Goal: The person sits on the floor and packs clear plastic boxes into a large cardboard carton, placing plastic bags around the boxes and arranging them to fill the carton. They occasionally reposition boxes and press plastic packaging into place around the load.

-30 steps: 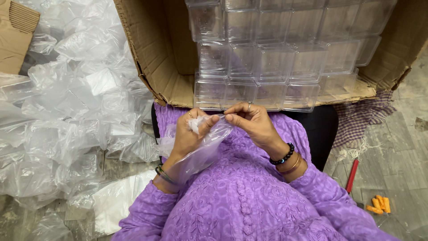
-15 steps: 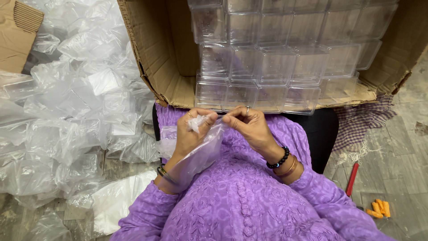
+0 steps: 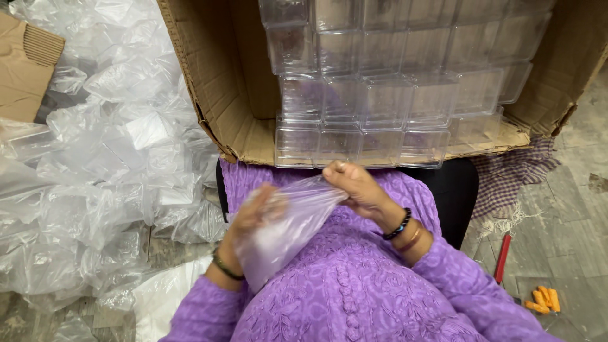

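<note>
Clear plastic bag (image 3: 288, 231), crumpled, stretched slantwise over purple lap

Clear plastic bag (image 3: 288, 225) between left hand (image 3: 253, 218) and right hand (image 3: 354, 187), below carton (image 3: 215, 82).
</note>
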### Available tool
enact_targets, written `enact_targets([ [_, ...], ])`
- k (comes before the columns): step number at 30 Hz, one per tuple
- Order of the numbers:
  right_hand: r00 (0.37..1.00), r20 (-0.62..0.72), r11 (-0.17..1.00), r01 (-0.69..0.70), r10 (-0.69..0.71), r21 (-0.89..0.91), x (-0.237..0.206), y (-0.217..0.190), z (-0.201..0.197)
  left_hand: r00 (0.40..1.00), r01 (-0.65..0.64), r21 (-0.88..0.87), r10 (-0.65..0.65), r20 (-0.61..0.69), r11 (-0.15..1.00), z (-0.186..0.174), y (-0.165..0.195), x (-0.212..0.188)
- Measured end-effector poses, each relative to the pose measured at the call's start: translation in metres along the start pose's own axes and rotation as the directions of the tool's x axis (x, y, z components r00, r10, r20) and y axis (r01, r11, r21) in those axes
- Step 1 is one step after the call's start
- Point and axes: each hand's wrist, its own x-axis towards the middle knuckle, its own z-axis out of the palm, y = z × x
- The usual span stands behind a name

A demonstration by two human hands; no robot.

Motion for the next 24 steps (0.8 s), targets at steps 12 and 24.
enact_targets([
  [12,0.829,0.009,-0.23,-0.144,-0.559,-0.963,0.07,-0.017,0.032,0.81,0.12,0.882,0.469,-0.352,0.456,-0.061,0.014,0.104],
  [24,0.721,-0.042,0.541,0.479,-0.692,-0.691,0.076,0.012,0.041,0.854,0.117,0.711,0.295,-0.428,0.693,-0.062,-0.023,0.035],
])
